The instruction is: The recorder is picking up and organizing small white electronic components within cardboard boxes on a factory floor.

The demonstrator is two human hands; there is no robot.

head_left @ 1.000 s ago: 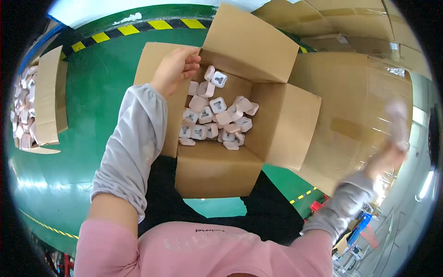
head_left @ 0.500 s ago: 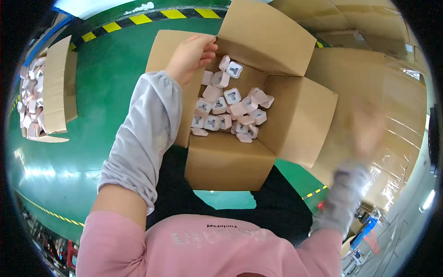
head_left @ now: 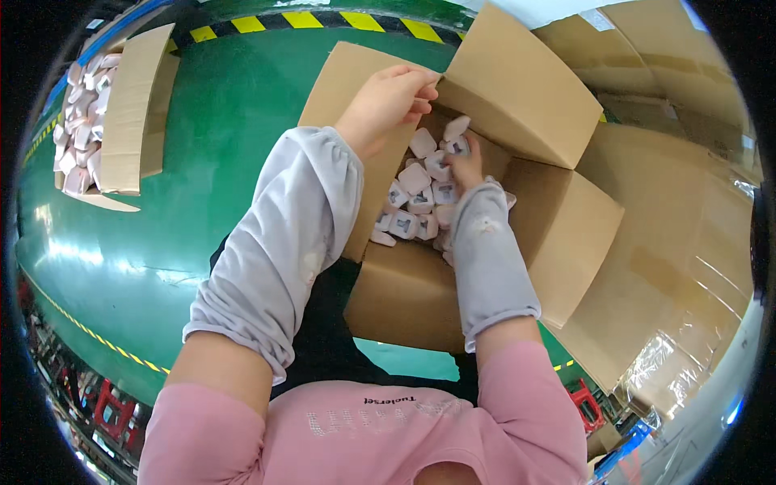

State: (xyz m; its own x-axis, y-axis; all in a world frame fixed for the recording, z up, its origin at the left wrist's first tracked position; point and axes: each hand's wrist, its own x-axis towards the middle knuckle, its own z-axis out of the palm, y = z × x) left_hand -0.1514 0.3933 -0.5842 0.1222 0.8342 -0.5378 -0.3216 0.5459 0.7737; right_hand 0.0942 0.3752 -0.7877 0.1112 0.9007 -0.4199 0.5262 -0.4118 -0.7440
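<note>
Gripping box flap [head_left: 339, 97] — left hand [head_left: 386, 103], right hand [head_left: 467, 166] among packets [head_left: 414, 179]

Raised flaps [head_left: 525, 89] wall the open carton [head_left: 404, 299]; entry only from above.

Pink top, loose grey oversleeves [head_left: 283, 234] with elastic cuffs.

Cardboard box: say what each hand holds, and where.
The left hand grips the cardboard box by its left flap's top edge. The right hand is down among the small white packets; its grasp cannot be told.
</note>
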